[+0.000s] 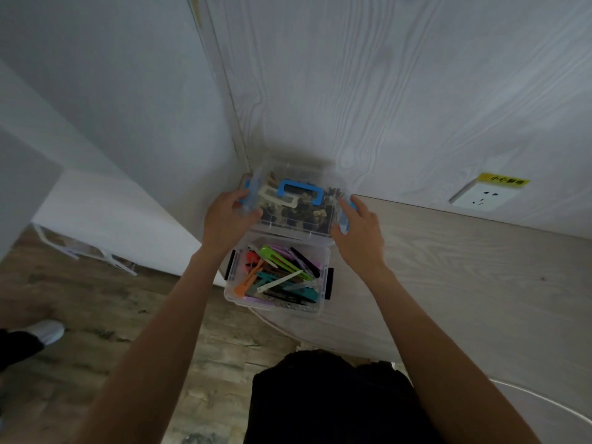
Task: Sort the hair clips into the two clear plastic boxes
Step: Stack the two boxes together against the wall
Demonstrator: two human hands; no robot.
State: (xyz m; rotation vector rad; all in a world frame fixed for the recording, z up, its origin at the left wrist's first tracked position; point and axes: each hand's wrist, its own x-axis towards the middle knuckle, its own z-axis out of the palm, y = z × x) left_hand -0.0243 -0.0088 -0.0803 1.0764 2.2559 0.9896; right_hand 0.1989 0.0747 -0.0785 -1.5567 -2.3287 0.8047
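Two clear plastic boxes sit on a wooden table in the corner by the wall. The far box (296,224) has a lid with a blue handle (300,192) and blue side latches, and holds dark and beige hair clips. My left hand (229,217) grips its left latch side, and my right hand (358,232) presses on its right latch side. The near box (278,304) is lidless with black side latches. Several colourful flat hair clips (282,274) fill it: green, orange, teal, pink, black.
The table top (464,270) reaches right along a wood-grain wall with a power socket (483,198). Left of the table is wooden floor (96,302) with a white shoe (48,331). My dark clothing (333,398) is at the bottom.
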